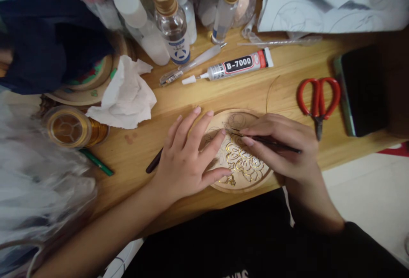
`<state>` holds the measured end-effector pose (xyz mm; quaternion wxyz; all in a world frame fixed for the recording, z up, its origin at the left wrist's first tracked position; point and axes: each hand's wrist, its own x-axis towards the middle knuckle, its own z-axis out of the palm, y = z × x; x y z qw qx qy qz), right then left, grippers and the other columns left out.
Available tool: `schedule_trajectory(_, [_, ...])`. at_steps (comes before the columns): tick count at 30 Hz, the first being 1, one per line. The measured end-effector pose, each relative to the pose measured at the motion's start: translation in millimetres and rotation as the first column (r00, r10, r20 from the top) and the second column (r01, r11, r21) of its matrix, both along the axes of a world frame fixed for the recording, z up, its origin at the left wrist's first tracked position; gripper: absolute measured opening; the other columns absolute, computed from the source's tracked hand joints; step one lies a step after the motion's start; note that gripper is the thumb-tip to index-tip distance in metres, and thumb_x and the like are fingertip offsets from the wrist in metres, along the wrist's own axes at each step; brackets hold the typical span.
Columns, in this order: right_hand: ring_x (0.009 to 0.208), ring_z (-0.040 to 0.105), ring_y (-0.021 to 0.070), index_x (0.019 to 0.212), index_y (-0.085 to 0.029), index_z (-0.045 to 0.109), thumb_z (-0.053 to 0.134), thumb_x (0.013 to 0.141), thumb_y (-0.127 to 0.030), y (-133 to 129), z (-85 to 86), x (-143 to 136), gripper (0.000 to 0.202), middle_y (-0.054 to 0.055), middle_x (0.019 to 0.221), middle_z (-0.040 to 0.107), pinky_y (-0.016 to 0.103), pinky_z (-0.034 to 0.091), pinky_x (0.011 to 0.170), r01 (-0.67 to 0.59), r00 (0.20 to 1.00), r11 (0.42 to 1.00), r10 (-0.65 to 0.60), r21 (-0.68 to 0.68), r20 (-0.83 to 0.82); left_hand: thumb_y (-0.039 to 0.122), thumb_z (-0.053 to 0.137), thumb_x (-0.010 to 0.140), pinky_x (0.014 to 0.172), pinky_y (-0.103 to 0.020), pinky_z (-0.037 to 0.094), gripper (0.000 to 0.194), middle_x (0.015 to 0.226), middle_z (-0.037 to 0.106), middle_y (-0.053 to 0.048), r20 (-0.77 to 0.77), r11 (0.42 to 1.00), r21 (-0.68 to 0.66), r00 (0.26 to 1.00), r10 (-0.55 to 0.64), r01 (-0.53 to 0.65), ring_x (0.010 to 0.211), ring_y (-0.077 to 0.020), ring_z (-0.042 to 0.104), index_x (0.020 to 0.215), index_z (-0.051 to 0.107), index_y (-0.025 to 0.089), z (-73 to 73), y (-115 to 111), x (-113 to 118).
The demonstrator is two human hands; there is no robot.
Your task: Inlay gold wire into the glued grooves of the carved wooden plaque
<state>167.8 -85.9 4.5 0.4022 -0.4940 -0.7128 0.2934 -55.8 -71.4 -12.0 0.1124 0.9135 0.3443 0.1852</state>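
Round wooden plaque (pixel 252 184), lying on the table (pixel 134 154) and bearing gold wire outlines (pixel 244 158). Left hand (pixel 183 163): fingers spread, laid over the plaque's left side, gripping nothing visible. Right hand (pixel 284 148): fingers pinched around dark tweezers (pixel 275 143), tips over the plaque's upper part. Beyond the plaque, B-7000 tube (pixel 238 65); to its right, red-handled pliers (pixel 318 99).

The left hand (pixel 183 163) hides part of the round pale wooden plate (pixel 220 119); the far edge cuts off the white sketched paper (pixel 284 11).
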Motion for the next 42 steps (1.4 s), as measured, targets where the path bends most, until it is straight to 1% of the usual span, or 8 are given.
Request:
schedule_trajectory(4, [0.075,0.066,0.0134,0.099,-0.021,0.07,0.07,0.08,-0.007,-3.0,0.2,0.5,0.024,0.002,0.085,0.072,0.028,0.053,0.062,0.079,0.994,0.997,-0.078,0.01,-0.071,0.058,0.052,0.09,0.11,-0.059,0.032,0.056,0.142,0.047,-0.021,0.011,1.0,0.007,1.0,-0.002,0.002,0.138,-0.039,0.038,0.128,0.056,0.017,-1.1,0.1,0.3])
schedule_trajectory(8, [0.084,0.069,0.016,0.105,-0.027,0.072,0.069,0.08,-0.006,-4.7,0.3,1.3,0.033,0.001,0.095,0.075,0.033,0.057,0.074,0.198,0.978,0.978,-0.193,0.064,-0.085,0.058,0.048,0.092,0.109,-0.057,0.034,0.057,0.14,0.048,-0.022,0.046,0.999,0.046,0.999,-0.007,0.005,0.136,-0.0389,0.04,0.128,0.056,0.014,-0.6,1.1,-0.3])
schedule_trajectory(13, [0.09,0.07,0.0202,0.112,-0.03,0.071,0.072,0.077,-0.008,-9.1,1.3,4.9,0.041,0.001,0.102,0.075,0.039,0.059,0.079,0.333,0.943,0.939,-0.334,0.079,-0.003,0.059,0.05,0.091,0.108,-0.056,0.036,0.067,0.136,0.05,-0.025,0.063,0.999,0.052,0.998,-0.002,-0.002,0.135,-0.0384,0.041,0.133,0.05,0.007,1.0,1.7,-1.4])
schedule_trajectory(17, [0.086,0.069,0.0188,0.111,-0.027,0.07,0.069,0.079,-0.009,-17.6,7.0,4.6,0.038,0.002,0.099,0.075,0.037,0.058,0.077,0.385,0.915,0.919,-0.392,0.085,0.095,0.057,0.05,0.092,0.108,-0.057,0.035,0.061,0.138,0.049,-0.023,0.069,0.999,0.05,0.998,0.009,-0.012,0.136,-0.0382,0.04,0.131,0.052,0.011,-0.4,0.3,-0.9])
schedule_trajectory(23, [0.079,0.066,0.0177,0.116,-0.023,0.065,0.064,0.082,-0.009,-37.4,15.1,-11.3,0.037,0.005,0.095,0.072,0.034,0.056,0.07,0.273,0.928,0.952,-0.299,0.139,0.221,0.057,0.047,0.093,0.108,-0.058,0.034,0.056,0.14,0.048,-0.022,0.046,0.999,0.052,0.999,0.007,-0.01,0.136,-0.0386,0.039,0.127,0.057,0.013,-1.6,-1.8,0.3])
schedule_trajectory(30, [0.078,0.063,0.0189,0.115,-0.02,0.059,0.06,0.082,-0.006,-45.2,-0.8,-30.8,0.035,0.007,0.091,0.069,0.033,0.054,0.067,0.144,0.947,0.974,-0.187,0.177,0.26,0.056,0.048,0.093,0.108,-0.057,0.035,0.056,0.14,0.049,-0.022,0.049,0.996,0.093,0.999,0.006,-0.011,0.136,-0.0385,0.04,0.128,0.057,0.012,-2.1,-2.6,0.8])
schedule_trajectory(36, [0.081,0.066,0.0192,0.117,-0.02,0.059,0.062,0.083,-0.008,-42.8,-6.0,-33.4,0.037,0.008,0.096,0.072,0.033,0.057,0.069,0.154,0.935,0.968,-0.208,0.2,0.287,0.059,0.044,0.094,0.109,-0.055,0.034,0.065,0.139,0.05,-0.024,0.064,0.996,0.086,0.998,0.028,-0.034,0.135,-0.0375,0.042,0.13,0.054,0.007,-2.9,-2.6,1.2])
schedule_trajectory(42, [0.095,0.069,0.0181,0.113,-0.019,0.063,0.063,0.083,-0.007,-40.2,-5.4,-30.3,0.032,0.008,0.102,0.073,0.033,0.057,0.081,0.158,0.948,0.976,-0.192,0.15,0.253,0.059,0.046,0.093,0.108,-0.057,0.035,0.062,0.139,0.05,-0.024,0.088,0.996,0.08,0.996,0.025,-0.032,0.135,-0.0378,0.041,0.127,0.055,0.008,-3.9,-2.7,0.9])
